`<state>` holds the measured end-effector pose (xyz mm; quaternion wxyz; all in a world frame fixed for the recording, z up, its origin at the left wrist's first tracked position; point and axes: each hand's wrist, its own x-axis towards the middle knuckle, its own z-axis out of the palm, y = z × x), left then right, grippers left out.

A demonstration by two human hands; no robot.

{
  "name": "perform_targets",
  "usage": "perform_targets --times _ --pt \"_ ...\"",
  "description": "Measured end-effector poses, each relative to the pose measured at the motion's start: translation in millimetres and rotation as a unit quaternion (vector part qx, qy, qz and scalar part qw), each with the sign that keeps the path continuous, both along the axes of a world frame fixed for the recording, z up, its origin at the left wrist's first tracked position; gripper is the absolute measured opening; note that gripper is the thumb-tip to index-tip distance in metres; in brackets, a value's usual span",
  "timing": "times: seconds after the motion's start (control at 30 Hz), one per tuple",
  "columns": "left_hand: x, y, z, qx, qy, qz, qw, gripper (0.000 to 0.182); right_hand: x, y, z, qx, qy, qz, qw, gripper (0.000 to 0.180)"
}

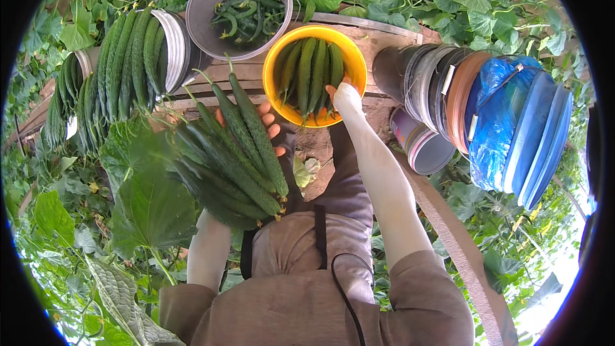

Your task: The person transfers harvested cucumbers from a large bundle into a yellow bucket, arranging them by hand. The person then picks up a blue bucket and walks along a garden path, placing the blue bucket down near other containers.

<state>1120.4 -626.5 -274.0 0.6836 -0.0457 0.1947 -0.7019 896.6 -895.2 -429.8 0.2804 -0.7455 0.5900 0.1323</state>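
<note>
Several long green cucumbers (235, 154) lie bunched across my left hand (273, 127), whose fingertips show beyond them; its palm is hidden underneath. My right hand (347, 92) reaches over the near right rim of a yellow bucket (356, 48). Inside that bucket stand more cucumbers (310, 74), and my right fingers are at their right side. Whether those fingers grip one cannot be told. Left of the yellow bucket, a grey bucket (194, 9) contains small, curved cucumbers (250, 12).
Buckets heaped with cucumbers (129, 62) stand at the left. Stacked buckets (432, 86) with blue plastic (495, 154) are at the right, beside a small tub (430, 154). Leafy vines (153, 202) surround the wooden boards (240, 72), with leaves close to my left arm.
</note>
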Motion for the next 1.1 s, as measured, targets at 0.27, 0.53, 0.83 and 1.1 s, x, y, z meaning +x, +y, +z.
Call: perform_targets --times 0.27,0.53,0.83,1.1 --pt "-9.3 3.8 -2.2 -0.002 0.024 0.021 0.999 0.090 2.4 13.6 -10.9 -0.011 0.002 -0.019 1.000 0.060" --pt "-20.8 -8.1 4.3 0.044 0.004 0.005 0.999 0.113 23.1 -16.5 35.6 0.010 0.050 0.107 0.993 0.063" --pt "-21.4 -19.0 22.4 0.072 -0.018 -0.024 0.997 0.115 77.7 20.1 204.0 -0.154 -0.296 0.528 0.781 0.081" --pt "-17.4 -16.8 16.9 0.010 -0.027 -0.057 0.998 0.105 60.2 43.0 215.3 -0.164 -0.235 0.587 0.757 0.122"
